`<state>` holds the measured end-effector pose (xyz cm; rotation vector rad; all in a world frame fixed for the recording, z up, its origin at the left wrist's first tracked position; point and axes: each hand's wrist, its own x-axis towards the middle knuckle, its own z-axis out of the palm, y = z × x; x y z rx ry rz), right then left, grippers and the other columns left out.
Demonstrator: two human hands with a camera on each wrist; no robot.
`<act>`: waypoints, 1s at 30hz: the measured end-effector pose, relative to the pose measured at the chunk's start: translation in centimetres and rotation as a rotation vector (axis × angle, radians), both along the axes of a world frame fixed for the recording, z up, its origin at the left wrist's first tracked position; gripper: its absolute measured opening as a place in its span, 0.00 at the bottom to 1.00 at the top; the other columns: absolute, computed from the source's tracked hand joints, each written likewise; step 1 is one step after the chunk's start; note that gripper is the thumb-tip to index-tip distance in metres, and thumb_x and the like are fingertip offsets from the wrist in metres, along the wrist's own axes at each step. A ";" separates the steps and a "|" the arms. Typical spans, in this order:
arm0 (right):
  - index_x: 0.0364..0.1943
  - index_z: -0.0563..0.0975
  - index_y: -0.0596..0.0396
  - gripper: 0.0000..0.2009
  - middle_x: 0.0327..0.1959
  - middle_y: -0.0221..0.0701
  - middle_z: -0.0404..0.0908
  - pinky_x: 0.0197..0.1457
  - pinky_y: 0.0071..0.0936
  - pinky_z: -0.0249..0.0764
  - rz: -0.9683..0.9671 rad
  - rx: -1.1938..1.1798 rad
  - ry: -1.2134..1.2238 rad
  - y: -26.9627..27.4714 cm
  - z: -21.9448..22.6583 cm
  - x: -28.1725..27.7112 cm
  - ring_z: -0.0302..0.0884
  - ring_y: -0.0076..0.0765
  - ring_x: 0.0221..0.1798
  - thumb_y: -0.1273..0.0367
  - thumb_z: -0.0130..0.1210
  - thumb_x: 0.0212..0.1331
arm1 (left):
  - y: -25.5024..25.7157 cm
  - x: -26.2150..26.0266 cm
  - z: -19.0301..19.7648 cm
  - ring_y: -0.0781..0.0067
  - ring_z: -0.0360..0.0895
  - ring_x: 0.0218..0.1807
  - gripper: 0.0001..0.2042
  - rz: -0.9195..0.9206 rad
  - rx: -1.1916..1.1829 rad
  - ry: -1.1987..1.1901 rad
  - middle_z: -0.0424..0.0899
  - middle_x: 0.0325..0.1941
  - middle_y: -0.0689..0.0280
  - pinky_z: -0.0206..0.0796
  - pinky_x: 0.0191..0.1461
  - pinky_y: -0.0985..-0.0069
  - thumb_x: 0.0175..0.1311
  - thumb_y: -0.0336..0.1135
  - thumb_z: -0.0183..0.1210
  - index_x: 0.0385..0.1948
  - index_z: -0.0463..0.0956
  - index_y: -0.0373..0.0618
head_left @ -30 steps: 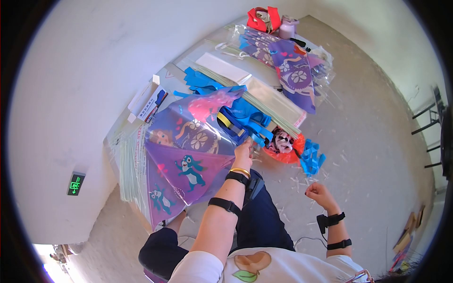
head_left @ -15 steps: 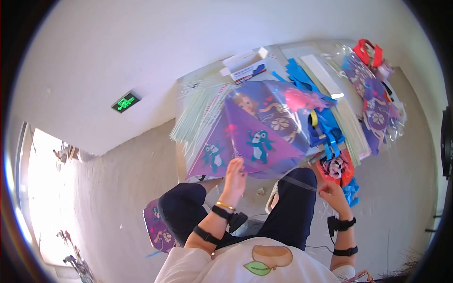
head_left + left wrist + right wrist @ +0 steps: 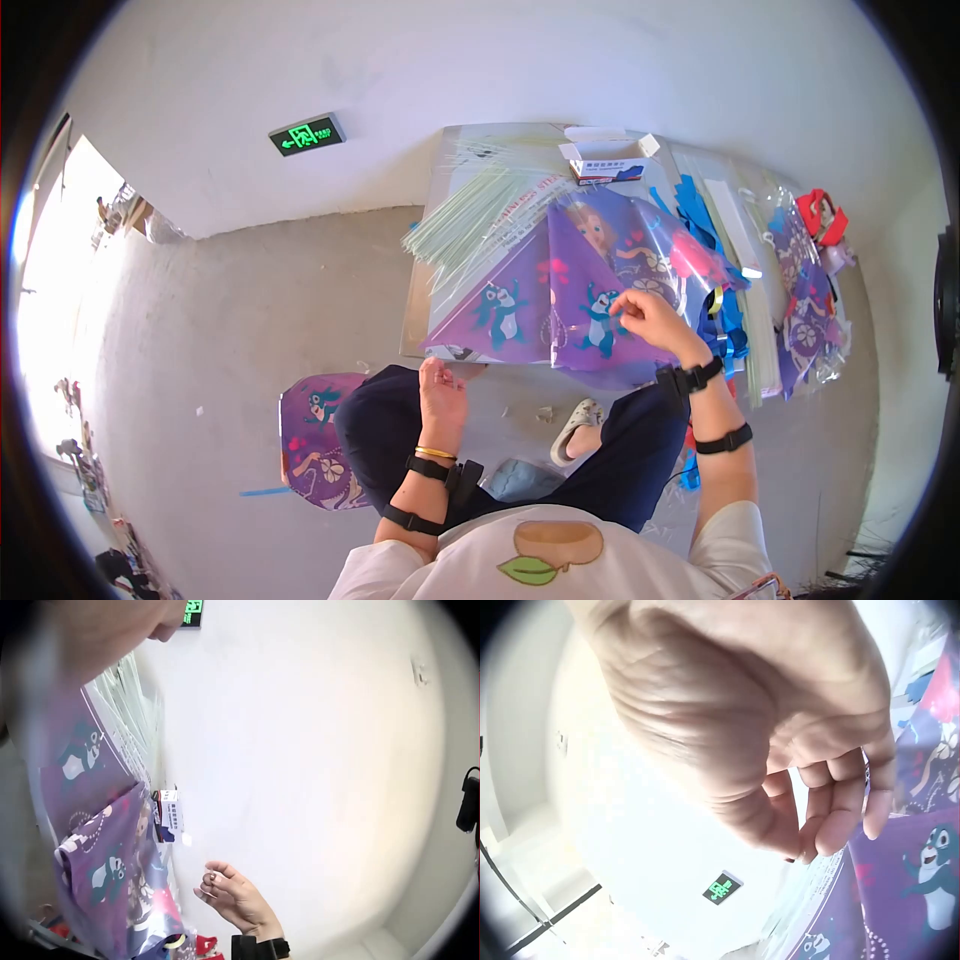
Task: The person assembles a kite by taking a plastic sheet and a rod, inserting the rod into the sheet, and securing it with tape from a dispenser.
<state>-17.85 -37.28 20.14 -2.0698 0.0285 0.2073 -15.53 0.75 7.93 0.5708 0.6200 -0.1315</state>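
A shiny purple plastic sheet with cartoon prints [image 3: 530,310] lies over the front of the table, folded along a line near its middle. My left hand [image 3: 442,405] is at the sheet's near left corner, fingers pointing up toward the table edge. In the left wrist view that hand is a blur at the upper left. Above the printed blue animal on the right half hovers my right hand [image 3: 655,322], palm down. Its fingers are loosely bent; in the right wrist view the thumb [image 3: 776,836] comes close to the index fingertip, and nothing shows between them.
A bundle of thin pale rods [image 3: 475,215] lies on the left of the table, and an open white box [image 3: 608,160] stands at the back. Blue strips [image 3: 700,215] and more printed sheets [image 3: 805,310] lie to the right. Another purple printed piece [image 3: 318,440] is on the floor.
The view has swung left. My left hand has moved from the blue strips to the sheet's near left corner. My right hand has come from the right side to above the sheet.
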 end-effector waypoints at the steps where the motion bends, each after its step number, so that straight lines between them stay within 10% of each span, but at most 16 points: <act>1: 0.39 0.76 0.57 0.06 0.25 0.23 0.74 0.36 0.20 0.69 0.034 -0.014 0.003 0.3 -0.1 2.0 0.71 0.18 0.30 0.77 0.55 0.58 | 0.4 0.6 0.0 0.86 0.68 0.31 0.09 0.005 -0.017 0.006 0.75 0.34 0.81 0.59 0.40 0.76 0.58 0.42 0.66 0.34 0.75 0.56; 9: 0.37 0.79 0.60 0.07 0.30 0.29 0.82 0.38 0.22 0.75 0.091 -0.101 0.069 2.7 -3.3 18.7 0.79 0.23 0.33 0.77 0.60 0.54 | 2.1 5.5 -3.1 0.87 0.65 0.30 0.05 0.167 -0.144 0.015 0.71 0.30 0.83 0.57 0.37 0.79 0.61 0.36 0.63 0.33 0.75 0.59; 16: 0.32 0.83 0.55 0.06 0.29 0.31 0.86 0.38 0.27 0.77 0.069 -0.322 0.161 1.8 -9.3 29.1 0.83 0.26 0.32 0.70 0.64 0.51 | -0.3 8.5 -5.8 0.91 0.61 0.23 0.05 0.176 0.284 -0.117 0.72 0.25 0.81 0.51 0.27 0.87 0.64 0.31 0.62 0.33 0.74 0.53; 30: 0.28 0.84 0.53 0.04 0.29 0.36 0.85 0.40 0.34 0.77 0.124 -0.454 0.160 1.6 -17.0 36.0 0.83 0.38 0.35 0.71 0.65 0.46 | -3.6 10.8 -9.6 0.92 0.61 0.26 0.07 0.158 0.605 0.051 0.72 0.25 0.78 0.50 0.28 0.90 0.64 0.29 0.63 0.29 0.72 0.45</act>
